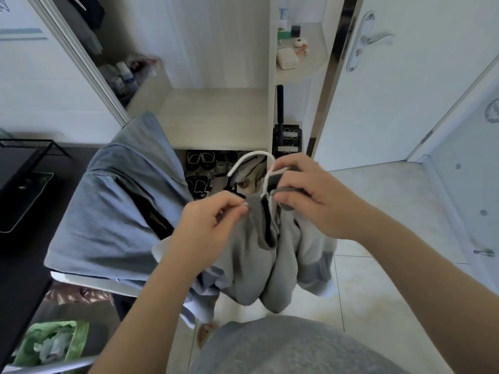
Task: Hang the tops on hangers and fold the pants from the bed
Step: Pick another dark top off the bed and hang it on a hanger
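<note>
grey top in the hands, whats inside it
A white hanger: its hook sticks out of the neck of the grey top, between the left hand and the right hand. The fabric covers the hanger's arms, so how they sit cannot be seen.

Room corner, evenly lit.
Open white wardrobe (216, 36), pale shelf (216, 114), shoes (201, 168) beneath; white door (405, 103), silver handle (378, 38); pale tiled floor (378, 201); dark desk (21, 279) at left.

One hanger (249, 155), one grey top (251, 265), one blue garment (113, 206) (draped)

No legible text or labels anywhere.
</note>
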The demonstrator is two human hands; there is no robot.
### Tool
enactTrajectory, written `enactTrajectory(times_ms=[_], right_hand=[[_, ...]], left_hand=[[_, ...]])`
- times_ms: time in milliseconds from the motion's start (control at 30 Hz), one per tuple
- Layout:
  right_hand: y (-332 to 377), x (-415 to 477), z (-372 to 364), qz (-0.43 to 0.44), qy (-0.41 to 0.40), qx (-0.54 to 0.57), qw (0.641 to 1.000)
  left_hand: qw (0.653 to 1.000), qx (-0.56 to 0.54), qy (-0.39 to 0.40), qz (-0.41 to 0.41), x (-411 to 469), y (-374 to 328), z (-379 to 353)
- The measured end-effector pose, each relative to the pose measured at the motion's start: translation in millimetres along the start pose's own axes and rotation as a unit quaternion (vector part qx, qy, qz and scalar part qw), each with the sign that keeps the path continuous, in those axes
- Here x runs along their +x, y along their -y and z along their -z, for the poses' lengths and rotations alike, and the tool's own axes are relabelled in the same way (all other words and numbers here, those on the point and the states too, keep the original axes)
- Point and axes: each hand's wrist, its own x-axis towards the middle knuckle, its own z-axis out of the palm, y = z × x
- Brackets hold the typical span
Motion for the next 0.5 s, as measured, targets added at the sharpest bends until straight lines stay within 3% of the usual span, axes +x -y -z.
enactTrajectory(times_ms=[267,400,500], right_hand=[[-15.3,-4.6,-25.4,-0.068,-0.087,0.067,0.992],[-21.5,-9.7,-15.6,-0.084,-0.107,0.143,0.98],[-30.2,-11.2,-0.4,-0.114,-0.077,0.146,0.98]], left_hand=[[0.998,-0.018,0.053,-0.008,6.4,2.9,1.8],[1.0,-0.012,0.007,0.022,10.7,19.4,12.4],[0.998,0.01,-0.032,0.045,12.8,34.7,27.5]])
